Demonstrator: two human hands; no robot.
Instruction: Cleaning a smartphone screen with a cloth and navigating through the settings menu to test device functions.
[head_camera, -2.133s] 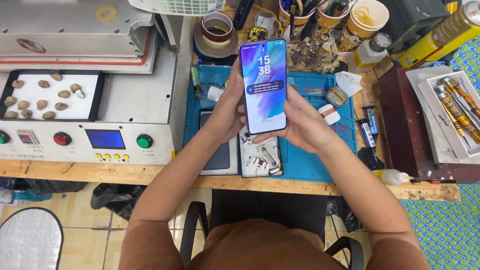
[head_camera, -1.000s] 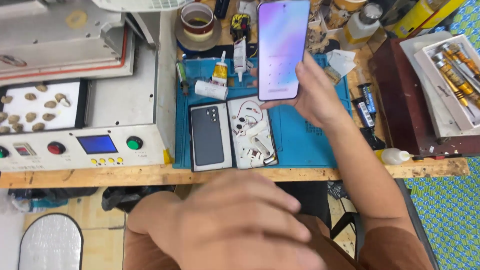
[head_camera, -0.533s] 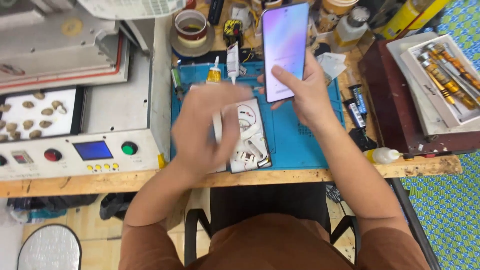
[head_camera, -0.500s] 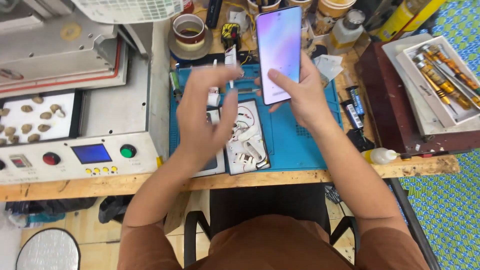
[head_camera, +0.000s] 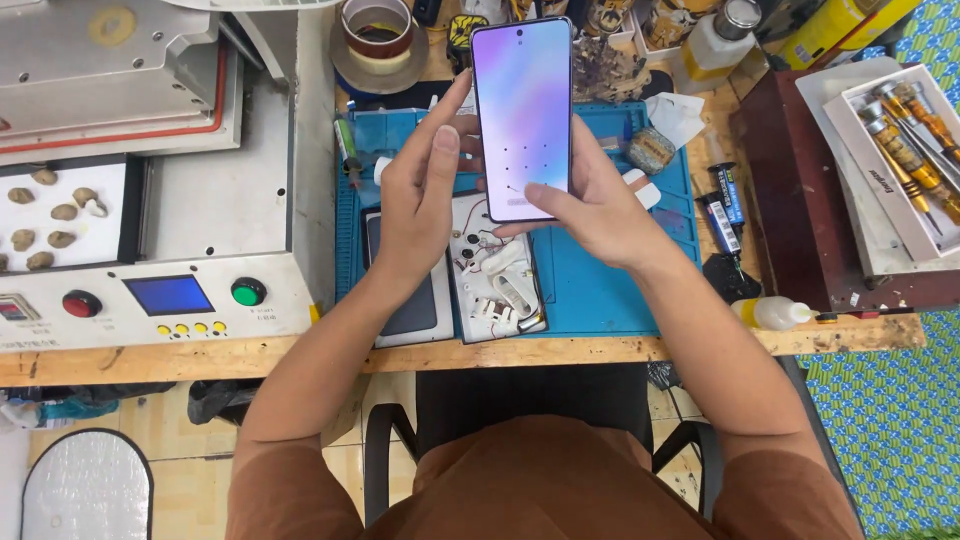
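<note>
The right hand (head_camera: 600, 205) gripped a lit phone (head_camera: 522, 115) upright; the left hand (head_camera: 425, 195), loosely open and empty, touched its edge; a yellow-capped bottle (head_camera: 775, 313) lay right

Grey machine (head_camera: 200, 200) left; tape roll (head_camera: 378, 30) behind; screwdriver tray (head_camera: 905, 130) right.

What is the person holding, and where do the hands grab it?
A lit smartphone. The right hand grips its lower end; the left hand touches its left edge, fingertips near the screen.
</note>
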